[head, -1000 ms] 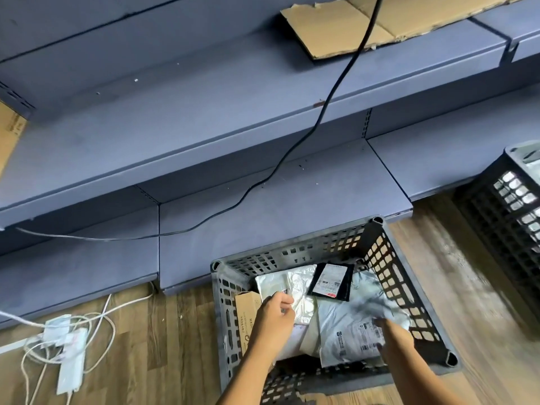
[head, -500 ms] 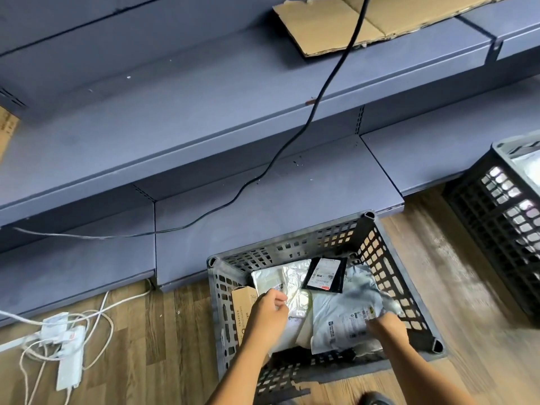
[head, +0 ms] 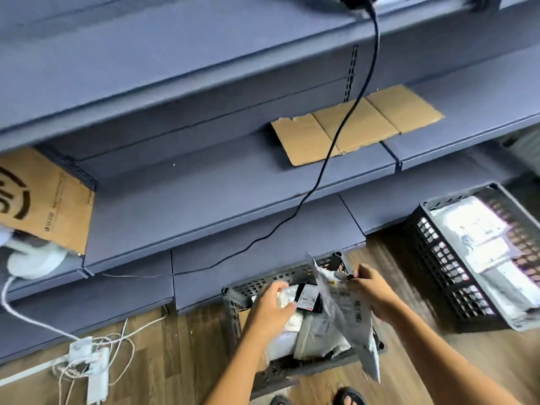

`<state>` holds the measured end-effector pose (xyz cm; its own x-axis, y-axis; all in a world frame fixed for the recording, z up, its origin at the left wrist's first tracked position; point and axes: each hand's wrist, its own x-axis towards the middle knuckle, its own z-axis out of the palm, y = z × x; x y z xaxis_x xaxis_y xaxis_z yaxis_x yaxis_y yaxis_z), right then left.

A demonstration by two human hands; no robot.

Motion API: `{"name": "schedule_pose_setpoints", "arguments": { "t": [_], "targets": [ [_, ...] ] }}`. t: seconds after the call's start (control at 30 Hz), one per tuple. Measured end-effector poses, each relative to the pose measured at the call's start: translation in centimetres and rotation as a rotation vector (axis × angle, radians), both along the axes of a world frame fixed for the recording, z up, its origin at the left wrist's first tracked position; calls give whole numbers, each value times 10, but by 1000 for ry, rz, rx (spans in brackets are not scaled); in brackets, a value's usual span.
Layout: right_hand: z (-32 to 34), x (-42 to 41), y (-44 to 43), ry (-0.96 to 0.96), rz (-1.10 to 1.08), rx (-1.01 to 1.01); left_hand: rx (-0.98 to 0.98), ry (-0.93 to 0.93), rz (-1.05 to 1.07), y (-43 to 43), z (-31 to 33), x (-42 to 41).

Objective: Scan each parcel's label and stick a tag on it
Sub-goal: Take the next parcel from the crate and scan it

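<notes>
We were at the pick-up step of 1 parcel. Our right hand (head: 371, 290) pinched the upper edge of a grey plastic mailer (head: 344, 314), fingers curled tight on the film. The mailer hung tilted above the near crate (head: 263, 281), and its lower corner drooped across the crate's front rim.

Our left hand (head: 271, 305) lay low in the same crate over a silvery padded packet (head: 285, 297). Its fingers were bent, but blur kept us from telling whether they gripped the packet or only rested on it.

The mailer looked thin, limp and heavily creased. Its printed face was turned toward us, with dark bands and barcode-like marks, all too smeared to read. We judged it neither scanned nor tagged.

The next move, as we saw it, called for:
- the left hand to take a 2nd edge, so the film pulled flat;
- the label to be turned squarely to a scanner, since wrinkles across a barcode could spoil the read.

We saw no scanner or tag roll plainly in view.

A small black parcel (head: 308, 296) with a white label lay in the crate just beside our left hand. A 2nd crate (head: 438, 258) holding pale parcels stood well apart on the right.
</notes>
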<state>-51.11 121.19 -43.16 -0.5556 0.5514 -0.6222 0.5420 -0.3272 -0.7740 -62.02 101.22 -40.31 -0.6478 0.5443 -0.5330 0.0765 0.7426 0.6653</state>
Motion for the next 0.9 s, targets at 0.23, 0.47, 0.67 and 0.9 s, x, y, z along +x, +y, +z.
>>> {"name": "schedule_pose_setpoints", "arguments": {
  "t": [0.23,0.47,0.67,0.9],
  "targets": [
    [240,-39,11,223,632,144,-10,313,-484,27,182,-32],
    [355,-84,9,249,644,703,360,144,-144,-5,274,-70],
    [333,-65,0,390,157,519,660,56,131,-26,305,-95],
    [311,-86,-18,487,329,186,851,-229,292,-14,314,-110]
  ]
}}
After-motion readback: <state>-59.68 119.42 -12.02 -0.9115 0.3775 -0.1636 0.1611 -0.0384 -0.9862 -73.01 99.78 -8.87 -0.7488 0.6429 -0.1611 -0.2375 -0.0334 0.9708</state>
